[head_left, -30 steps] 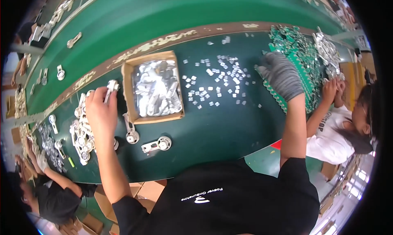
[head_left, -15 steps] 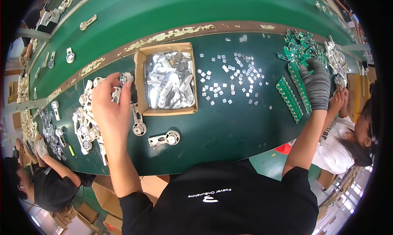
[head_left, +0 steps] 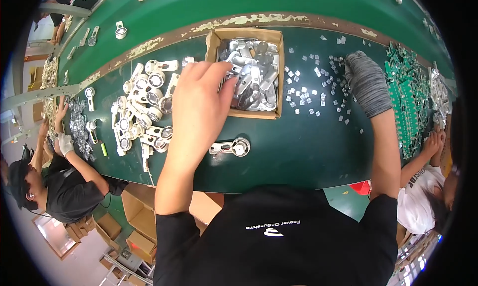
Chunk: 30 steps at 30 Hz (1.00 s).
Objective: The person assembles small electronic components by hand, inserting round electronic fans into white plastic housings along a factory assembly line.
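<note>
My bare left hand (head_left: 199,99) reaches over the left wall of a cardboard box (head_left: 276,77) full of silver metal parts (head_left: 251,77). Its fingers are spread, their tips rest on the parts, and I see nothing gripped. My right hand (head_left: 367,82), in a grey knit glove, hovers palm down over scattered small clear pieces (head_left: 311,94) on the green table (head_left: 298,151). Its fingertips are hidden. A single silver ring-ended part (head_left: 231,147) lies near the front edge, below the box.
A heap of white and silver ring-ended parts (head_left: 144,112) lies left of the box. Green circuit boards (head_left: 408,97) are stacked at the right. A person in black (head_left: 64,186) works at the left, another in white (head_left: 423,206) at the right. Cardboard boxes (head_left: 134,216) stand on the floor.
My left hand has moved right from the heap of ring-ended parts to the box. My right hand has come back left from the circuit boards to above the small clear pieces.
</note>
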Each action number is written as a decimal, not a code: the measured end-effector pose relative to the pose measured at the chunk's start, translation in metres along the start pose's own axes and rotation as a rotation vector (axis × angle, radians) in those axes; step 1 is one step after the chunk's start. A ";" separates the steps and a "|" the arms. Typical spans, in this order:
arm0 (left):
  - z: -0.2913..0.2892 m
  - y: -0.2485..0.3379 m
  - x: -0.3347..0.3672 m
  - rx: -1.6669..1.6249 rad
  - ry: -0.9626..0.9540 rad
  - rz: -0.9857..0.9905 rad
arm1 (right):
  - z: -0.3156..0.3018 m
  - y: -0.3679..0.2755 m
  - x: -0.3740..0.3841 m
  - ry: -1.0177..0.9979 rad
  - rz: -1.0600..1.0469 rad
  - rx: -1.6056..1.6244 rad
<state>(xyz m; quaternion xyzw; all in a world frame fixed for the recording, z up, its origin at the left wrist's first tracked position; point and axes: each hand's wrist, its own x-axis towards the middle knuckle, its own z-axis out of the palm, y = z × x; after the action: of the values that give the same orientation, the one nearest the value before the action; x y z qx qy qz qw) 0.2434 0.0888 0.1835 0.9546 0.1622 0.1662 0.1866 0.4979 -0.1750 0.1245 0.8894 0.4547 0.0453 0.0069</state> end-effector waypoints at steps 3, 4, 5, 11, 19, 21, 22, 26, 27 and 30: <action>0.012 0.007 0.011 0.040 -0.038 0.061 | 0.005 -0.001 0.005 -0.015 0.051 -0.023; 0.017 0.007 0.014 0.119 -0.086 0.071 | -0.003 -0.006 0.007 -0.069 0.081 -0.030; 0.022 0.008 0.016 0.198 -0.134 0.080 | -0.004 -0.008 0.007 -0.062 0.083 -0.032; 0.043 0.014 0.024 0.099 -0.120 0.028 | 0.007 0.004 -0.003 0.027 0.040 0.017; 0.026 0.009 0.011 -0.127 -0.029 -0.072 | -0.019 0.003 -0.019 0.197 0.290 0.977; 0.019 0.012 0.010 -0.114 -0.038 -0.103 | -0.039 -0.007 -0.026 0.139 0.415 1.261; 0.016 0.016 0.010 -0.053 -0.091 -0.056 | -0.044 -0.012 -0.031 0.137 0.462 1.421; 0.028 0.009 0.003 0.010 -0.154 0.057 | -0.060 -0.039 -0.044 0.095 0.504 1.763; 0.028 0.009 0.005 0.012 -0.189 0.040 | -0.065 -0.047 -0.047 0.092 0.515 1.809; 0.029 0.008 0.005 0.026 -0.201 0.033 | -0.077 -0.061 -0.055 0.049 0.526 1.933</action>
<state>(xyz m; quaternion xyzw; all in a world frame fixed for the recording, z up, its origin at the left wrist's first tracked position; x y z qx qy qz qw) 0.2610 0.0747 0.1633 0.9713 0.1291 0.0708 0.1869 0.4100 -0.1861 0.1940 0.5843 0.0852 -0.3255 -0.7385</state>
